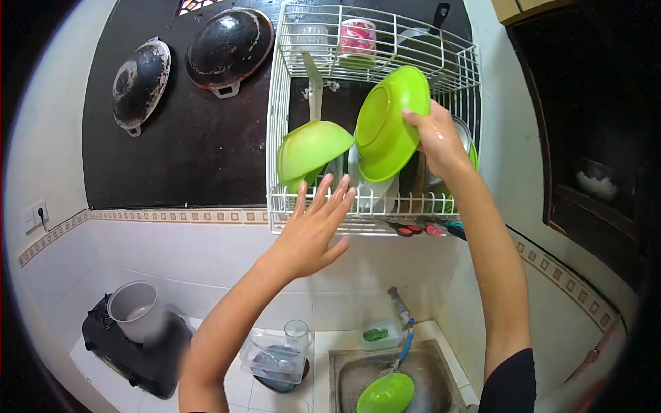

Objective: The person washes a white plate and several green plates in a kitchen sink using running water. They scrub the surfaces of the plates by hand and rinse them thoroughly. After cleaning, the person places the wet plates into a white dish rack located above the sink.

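Observation:
My right hand [441, 137] grips the rim of a green plastic bowl [395, 124], tilted on its side with its base facing left, before the white wire dish rack [273, 155]. My left hand [315, 237], fingers spread and holding nothing, is at the rack's front wires, just below a lighter green bowl [315, 149] lying tipped in the rack. Whether its fingertips touch the wires or that bowl, I cannot tell. Another green bowl [386, 395] lies in the sink [338, 382], where water runs from a tap with a blue hose [406, 345].
Red-handled scissors [405, 229] hang at the rack's lower edge. A pink-patterned cup [357, 38] stands on the upper shelf. Two dark woks [230, 49] hang on the wall. Below are a pot [134, 310] on a black stove, clear plastic containers [273, 356] and a glass mug [296, 330].

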{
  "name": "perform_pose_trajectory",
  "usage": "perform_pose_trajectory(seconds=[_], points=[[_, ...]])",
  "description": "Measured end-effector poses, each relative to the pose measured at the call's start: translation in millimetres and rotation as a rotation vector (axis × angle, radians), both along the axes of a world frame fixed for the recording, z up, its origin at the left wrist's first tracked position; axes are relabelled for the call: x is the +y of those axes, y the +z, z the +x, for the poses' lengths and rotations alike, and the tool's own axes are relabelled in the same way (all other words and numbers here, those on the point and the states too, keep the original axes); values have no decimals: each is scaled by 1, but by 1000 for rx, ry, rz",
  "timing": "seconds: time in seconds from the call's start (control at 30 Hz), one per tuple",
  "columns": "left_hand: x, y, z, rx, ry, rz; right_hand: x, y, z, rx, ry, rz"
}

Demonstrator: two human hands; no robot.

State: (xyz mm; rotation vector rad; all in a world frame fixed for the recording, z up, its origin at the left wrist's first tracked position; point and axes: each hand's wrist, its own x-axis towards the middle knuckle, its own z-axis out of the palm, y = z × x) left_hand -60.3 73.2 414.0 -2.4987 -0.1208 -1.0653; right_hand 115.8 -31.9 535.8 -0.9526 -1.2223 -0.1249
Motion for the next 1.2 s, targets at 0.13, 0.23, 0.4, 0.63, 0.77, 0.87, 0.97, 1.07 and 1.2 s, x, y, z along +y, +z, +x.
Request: perform_pose_trajectory(seconds=[0.13, 0.23, 0.4, 0.63, 0.77, 0.87, 0.97, 1.07, 1.2], points=[[11, 12, 29, -126, -21, 10, 19, 10, 11, -97, -37, 18], [18, 15, 46, -252, -24, 13, 15, 15, 7, -83, -51, -49], [41, 31, 63, -400, 277, 131, 18, -1, 18, -69, -32, 43], [72, 64, 59, -345, 436, 177, 50, -25, 29, -261, -256, -5], [73, 57, 60, -339, 338, 98, 38, -27, 2, -430, -722, -195], [70, 50, 58, -368, 297, 121, 43, -29, -2, -572, -904, -320], [66, 41, 60, -445, 150, 133, 50, -37, -24, -618, -1093, -471], [47, 30, 60, -440, 85, 200, 39, -50, -37, -626, -1080, -418], [20, -15, 42, -485, -62, 95, -2, -108, -41, -457, -824, -243]])
